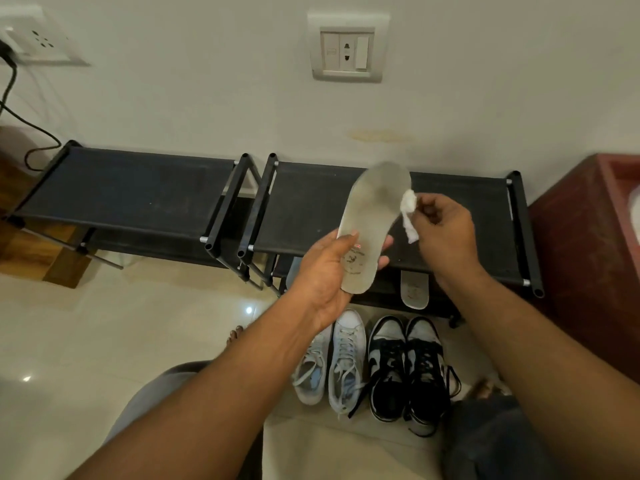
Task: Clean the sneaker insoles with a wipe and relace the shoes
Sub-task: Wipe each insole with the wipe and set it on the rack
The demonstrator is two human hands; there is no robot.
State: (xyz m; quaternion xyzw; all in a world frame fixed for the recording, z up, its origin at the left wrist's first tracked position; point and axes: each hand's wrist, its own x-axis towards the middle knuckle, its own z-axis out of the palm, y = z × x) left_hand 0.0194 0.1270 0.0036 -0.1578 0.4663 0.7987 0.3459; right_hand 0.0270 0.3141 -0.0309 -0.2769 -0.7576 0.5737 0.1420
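Observation:
My left hand (327,271) grips a grey insole (372,216) by its heel end, toe pointing up and away over the shoe rack. My right hand (445,230) pinches a crumpled white wipe (408,211) just at the insole's right edge. On the floor below stand a pair of pale blue-and-white sneakers (332,365) with laces in and a pair of black-and-white sneakers (407,365) with loose black laces. A second insole (414,289) lies on the rack's lower shelf, and another pale insole (293,270) shows behind my left wrist.
Two low black shoe racks (138,188) stand side by side against the white wall. A dark red cabinet (588,258) stands at the right. A black cable (14,109) hangs from a wall socket at the left. My knees and bare toes frame the sneakers on the tiled floor.

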